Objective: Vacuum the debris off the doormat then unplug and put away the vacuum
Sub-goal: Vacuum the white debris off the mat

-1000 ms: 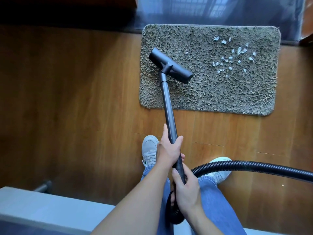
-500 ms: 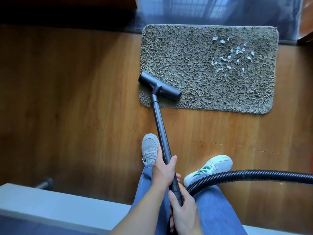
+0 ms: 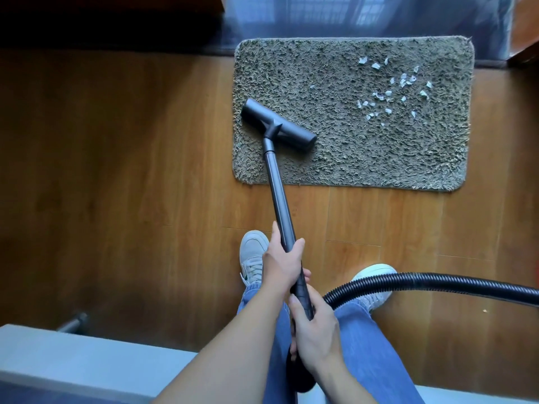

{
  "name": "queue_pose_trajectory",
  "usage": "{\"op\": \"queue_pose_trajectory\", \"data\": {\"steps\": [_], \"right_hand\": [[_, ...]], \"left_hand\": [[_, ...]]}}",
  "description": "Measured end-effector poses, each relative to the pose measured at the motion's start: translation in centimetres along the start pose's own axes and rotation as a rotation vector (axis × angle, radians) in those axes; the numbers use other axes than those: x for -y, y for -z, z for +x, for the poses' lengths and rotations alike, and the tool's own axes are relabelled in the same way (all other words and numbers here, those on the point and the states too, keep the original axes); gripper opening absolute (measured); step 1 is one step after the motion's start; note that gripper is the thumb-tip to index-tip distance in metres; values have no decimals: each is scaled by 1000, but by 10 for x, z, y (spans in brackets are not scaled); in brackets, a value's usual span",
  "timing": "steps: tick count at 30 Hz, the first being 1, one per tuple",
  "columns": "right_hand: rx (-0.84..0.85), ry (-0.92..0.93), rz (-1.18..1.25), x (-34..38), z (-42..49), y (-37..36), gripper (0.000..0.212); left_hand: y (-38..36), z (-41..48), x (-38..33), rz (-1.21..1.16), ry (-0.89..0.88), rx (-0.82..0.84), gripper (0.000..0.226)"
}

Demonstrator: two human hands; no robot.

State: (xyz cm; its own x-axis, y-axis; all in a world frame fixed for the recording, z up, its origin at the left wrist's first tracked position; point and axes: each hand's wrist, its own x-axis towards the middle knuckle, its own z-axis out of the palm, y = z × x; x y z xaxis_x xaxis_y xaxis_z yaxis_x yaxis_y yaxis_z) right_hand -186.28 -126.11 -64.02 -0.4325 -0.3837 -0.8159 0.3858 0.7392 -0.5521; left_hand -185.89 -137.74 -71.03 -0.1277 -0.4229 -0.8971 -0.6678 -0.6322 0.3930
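A shaggy grey-green doormat (image 3: 335, 158) lies on the wooden floor ahead of me. Several small white scraps of debris (image 3: 390, 91) are scattered over its far right part. The black vacuum head (image 3: 278, 125) rests on the mat's left half, well left of the scraps. My left hand (image 3: 281, 263) grips the grey wand (image 3: 278, 199) higher up, and my right hand (image 3: 316, 330) holds the black handle end below it. The ribbed black hose (image 3: 437, 284) runs off to the right edge. The vacuum body and plug are out of view.
My two feet in pale sneakers (image 3: 252, 255) stand just behind the mat, the hose crossing over the right one. A pale blue-grey ledge (image 3: 73, 357) spans the bottom left. A glass door (image 3: 364, 16) borders the mat's far side. Wooden floor (image 3: 116, 185) extends left.
The vacuum head was pulled back to the mat's near left edge, then pushed forward again onto the mat. Both hands moved with the wand. The debris stays where it was.
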Motion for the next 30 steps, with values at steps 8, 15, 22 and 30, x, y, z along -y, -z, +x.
{"op": "queue_pose_trajectory", "data": {"steps": [8,15,22,30], "right_hand": [[7,12,9,27,24,4,15],[18,-28,-15,11,-8,-2,24],[48,-65,-15,-13,-21,-1,33],[48,-57,-1,-6,1,9,19]], "left_hand": [[-1,17,-37,40,-28,4,81],[7,-12,-13,32,58,16,80],[7,-24,13,39,86,-7,81],[-6,-7,-3,107,29,-38,79]]}}
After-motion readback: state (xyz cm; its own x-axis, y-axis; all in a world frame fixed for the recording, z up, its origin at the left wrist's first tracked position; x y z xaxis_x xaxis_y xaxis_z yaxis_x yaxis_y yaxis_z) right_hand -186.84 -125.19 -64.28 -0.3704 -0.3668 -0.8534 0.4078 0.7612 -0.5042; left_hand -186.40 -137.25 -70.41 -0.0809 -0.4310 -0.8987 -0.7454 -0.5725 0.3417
